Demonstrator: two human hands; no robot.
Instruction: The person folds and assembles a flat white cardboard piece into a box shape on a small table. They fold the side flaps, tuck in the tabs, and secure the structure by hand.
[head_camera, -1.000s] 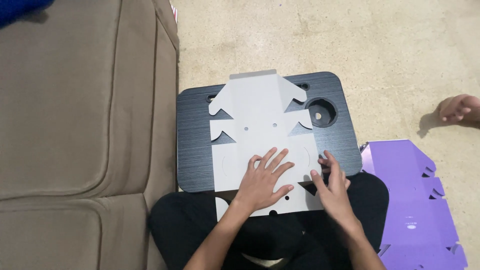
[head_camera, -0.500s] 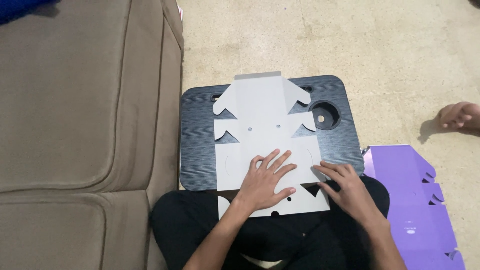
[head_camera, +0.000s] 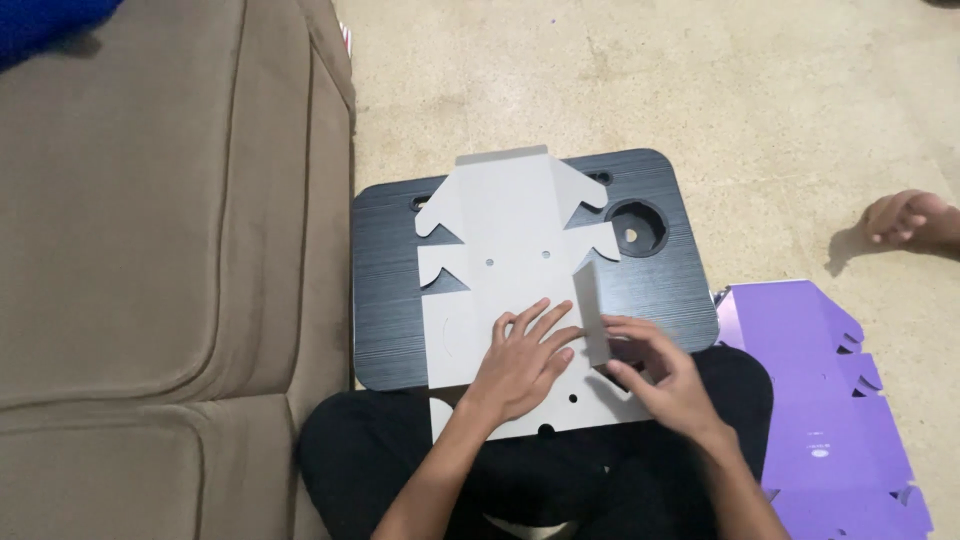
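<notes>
A flat grey die-cut cardboard box blank (head_camera: 505, 235) lies on a black lap tray (head_camera: 390, 300) across my legs. My left hand (head_camera: 522, 360) presses flat on the blank's middle, fingers spread. My right hand (head_camera: 655, 375) grips the blank's right side flap (head_camera: 590, 305) and holds it folded upright beside my left fingertips.
A tan sofa (head_camera: 150, 250) fills the left side, touching the tray's left edge. A stack of purple box blanks (head_camera: 820, 400) lies on the beige floor at the right. Another person's foot (head_camera: 910, 220) rests on the floor at the far right. The tray has a round cup recess (head_camera: 633, 228).
My right hand moved from resting on the blank's right edge to lifting the right flap, which now stands upright. My left hand stayed pressed on the blank.
</notes>
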